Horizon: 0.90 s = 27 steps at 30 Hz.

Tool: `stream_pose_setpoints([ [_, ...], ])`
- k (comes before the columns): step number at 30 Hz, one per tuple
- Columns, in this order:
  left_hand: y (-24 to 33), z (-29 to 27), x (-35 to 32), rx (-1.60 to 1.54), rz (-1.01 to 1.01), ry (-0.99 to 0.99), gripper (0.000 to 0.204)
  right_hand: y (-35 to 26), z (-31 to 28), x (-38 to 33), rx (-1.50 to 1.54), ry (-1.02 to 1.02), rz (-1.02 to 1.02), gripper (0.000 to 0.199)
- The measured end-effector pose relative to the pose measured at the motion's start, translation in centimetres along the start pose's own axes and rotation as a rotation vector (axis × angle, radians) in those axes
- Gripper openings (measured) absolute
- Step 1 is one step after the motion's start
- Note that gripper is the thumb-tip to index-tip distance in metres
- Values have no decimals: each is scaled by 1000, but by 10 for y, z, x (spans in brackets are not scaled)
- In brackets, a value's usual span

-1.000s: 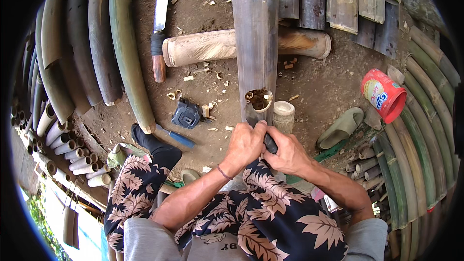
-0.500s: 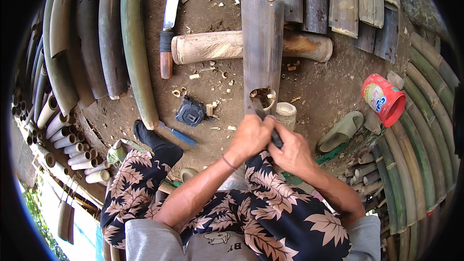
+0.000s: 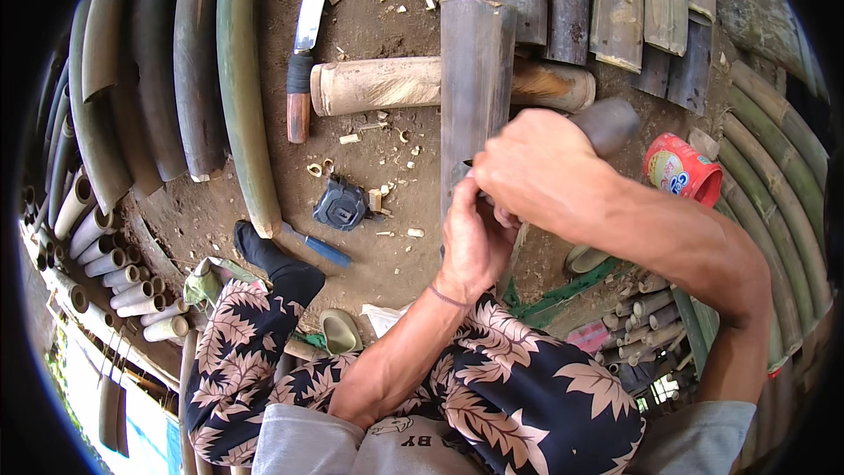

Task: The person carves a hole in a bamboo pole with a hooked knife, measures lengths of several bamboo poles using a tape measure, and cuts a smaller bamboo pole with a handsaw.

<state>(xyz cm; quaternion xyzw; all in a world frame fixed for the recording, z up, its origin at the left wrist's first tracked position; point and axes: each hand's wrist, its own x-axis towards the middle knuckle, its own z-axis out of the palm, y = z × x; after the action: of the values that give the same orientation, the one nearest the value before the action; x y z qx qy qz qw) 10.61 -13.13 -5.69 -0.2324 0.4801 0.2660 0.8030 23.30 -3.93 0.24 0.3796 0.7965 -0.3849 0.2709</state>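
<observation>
A split bamboo piece [image 3: 477, 62], grey-brown, lies lengthwise before me, its far part across a thick bamboo log [image 3: 378, 86]. My right hand [image 3: 541, 158] is closed in a fist over its near part. From that fist a dark, blurred handle [image 3: 613, 126] sticks out to the upper right, seemingly that of a knife; a small dark bit of blade shows by the knuckles. My left hand [image 3: 475, 242] is closed just below, its fingers curled up against the right hand; what they grip is hidden. The hands cover the hole in the bamboo.
A machete [image 3: 309, 22] with a wooden handle lies left of the log. Nearer are a black tape measure [image 3: 341, 204], a blue-handled tool [image 3: 327, 251] and scattered chips. A red container [image 3: 684, 170] lies on the right. Bamboo lengths [image 3: 242, 79] line both sides.
My right hand has risen up and right, its elbow swung outward, and the handle now points to the upper right. My left hand has turned palm-up beneath it. The hole has become covered.
</observation>
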Motion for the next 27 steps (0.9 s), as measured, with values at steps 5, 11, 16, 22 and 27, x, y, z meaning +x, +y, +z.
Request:
stream_pose_setpoints([
  [5,10,-10,16,-82,-79,-284,38,9,-15,23,-131,-37,49,18],
  [11,27,-45,-39,1307,-45,-428,66,-11,102,-40,371,375,194,27],
  [16,43,-42,-92,2057,114,-362,68,-97,146,-32,1887,830,358,22],
  [22,145,50,-99,2979,341,-515,30,-124,152,29,3110,413,-382,26],
  [27,185,69,-44,2837,25,-769,20,-110,127,25,3173,304,-70,30],
])
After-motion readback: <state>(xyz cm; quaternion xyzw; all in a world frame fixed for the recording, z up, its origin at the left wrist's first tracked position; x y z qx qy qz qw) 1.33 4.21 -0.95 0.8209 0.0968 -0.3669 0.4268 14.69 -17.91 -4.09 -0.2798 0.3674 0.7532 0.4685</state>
